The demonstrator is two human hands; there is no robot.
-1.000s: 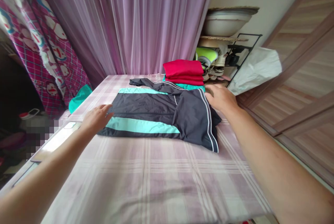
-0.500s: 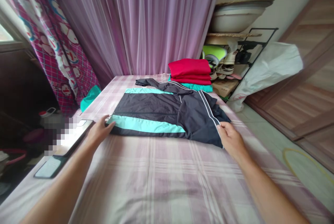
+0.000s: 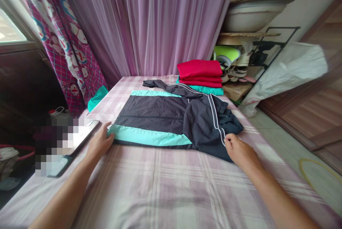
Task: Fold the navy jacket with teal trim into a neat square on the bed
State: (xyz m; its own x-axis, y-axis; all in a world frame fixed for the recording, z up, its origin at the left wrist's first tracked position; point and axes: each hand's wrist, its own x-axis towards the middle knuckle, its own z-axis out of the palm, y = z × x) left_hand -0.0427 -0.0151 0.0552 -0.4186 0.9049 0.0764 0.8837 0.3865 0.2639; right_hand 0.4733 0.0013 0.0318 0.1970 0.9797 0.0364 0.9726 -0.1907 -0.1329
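A dark zip-up jacket (image 3: 152, 109) with turquoise panels lies flat on its side across the bed, its hem to the left. White double stripes run along its sleeves; one sleeve stretches along the far side, and the near one is folded over the upper body. My left hand (image 3: 100, 140) is at the near hem corner, thumb and fingers closed about the edge. At the right, my right hand (image 3: 239, 149) pinches the near sleeve fabric beside the white stripes. The fingertips of both hands are partly hidden.
A plaid sheet (image 3: 160, 193) covers the bed. Folded red clothes (image 3: 200, 72) lie on turquoise cloth (image 3: 208, 90) at the far right corner. A phone (image 3: 82, 136) rests by the left edge. Purple curtains (image 3: 160, 22) hang behind; a shoe rack (image 3: 284, 36) stands right.
My right hand has drawn the sleeve fabric slightly toward me, its fingers still closed. The left hand stays at the hem corner. The whole view has shifted slightly.
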